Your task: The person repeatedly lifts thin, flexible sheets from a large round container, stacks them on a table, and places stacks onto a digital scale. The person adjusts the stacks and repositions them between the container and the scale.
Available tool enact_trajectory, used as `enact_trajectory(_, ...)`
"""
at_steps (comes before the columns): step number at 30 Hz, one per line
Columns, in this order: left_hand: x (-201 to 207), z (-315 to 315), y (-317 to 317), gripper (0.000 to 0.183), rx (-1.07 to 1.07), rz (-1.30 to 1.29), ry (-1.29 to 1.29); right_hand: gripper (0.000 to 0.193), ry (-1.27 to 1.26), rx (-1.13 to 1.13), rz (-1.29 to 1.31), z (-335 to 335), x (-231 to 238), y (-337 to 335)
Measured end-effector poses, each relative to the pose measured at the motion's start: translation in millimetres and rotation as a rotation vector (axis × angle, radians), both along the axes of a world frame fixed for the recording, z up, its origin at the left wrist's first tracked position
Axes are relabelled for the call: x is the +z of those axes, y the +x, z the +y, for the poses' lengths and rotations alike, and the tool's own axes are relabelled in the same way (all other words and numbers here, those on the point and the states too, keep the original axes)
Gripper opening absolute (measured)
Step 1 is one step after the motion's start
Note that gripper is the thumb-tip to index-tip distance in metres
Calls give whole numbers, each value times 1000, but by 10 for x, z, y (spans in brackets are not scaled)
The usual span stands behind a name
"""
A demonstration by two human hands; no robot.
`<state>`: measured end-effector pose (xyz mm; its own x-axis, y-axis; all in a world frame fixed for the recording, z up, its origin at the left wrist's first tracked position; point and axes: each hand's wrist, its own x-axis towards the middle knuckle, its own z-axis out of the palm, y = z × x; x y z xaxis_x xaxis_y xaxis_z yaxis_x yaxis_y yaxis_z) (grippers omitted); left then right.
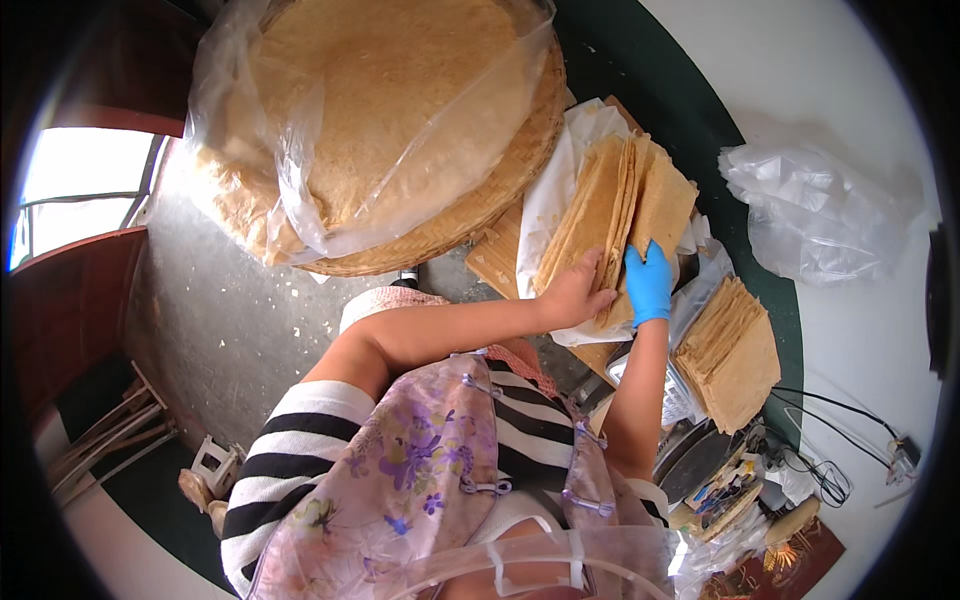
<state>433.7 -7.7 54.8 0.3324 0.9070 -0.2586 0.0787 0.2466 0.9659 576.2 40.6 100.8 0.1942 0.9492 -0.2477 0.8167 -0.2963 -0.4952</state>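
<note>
A stack of folded, thin tan sheets that look like dry flatbread [592,200] lies on white plastic, spread apart along its middle. My bare left hand [580,292] is closed at the near edge of the stack's left part, thumb pointing right. In a blue glove, my right hand [648,283] grips the near edge of the right-hand flatbread sheets [664,195]. The two hands are close together but apart. Beyond them, a large round pile of flatbread [390,110] sits on a woven tray [455,235], partly covered by clear plastic [300,170].
A second stack of folded flatbread [735,355] stands to the right of my gloved hand. A wooden board [495,250] lies under the white plastic. Crumpled clear bags [810,215] rest by the wall. Black cables [840,420] and a dark round pan [695,465] are at the right.
</note>
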Motion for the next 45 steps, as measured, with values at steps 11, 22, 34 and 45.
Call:
enact_trajectory(11,-376,57,-259,63,6,-33,-262,38,184,-332,749,-295,1245,678)
enact_trajectory(22,-448,-35,-663,54,-108,-37,-246,47,-32,-362,754,-71,-531,996)
enact_trajectory(34,-70,327,-1372,31,246,180,423,65,453,165,-112,-49,-195,-181)
enact_trajectory(45,-289,1077,-3743,37,-542,1727,-239,38,579,629,290,690,128,-1996)
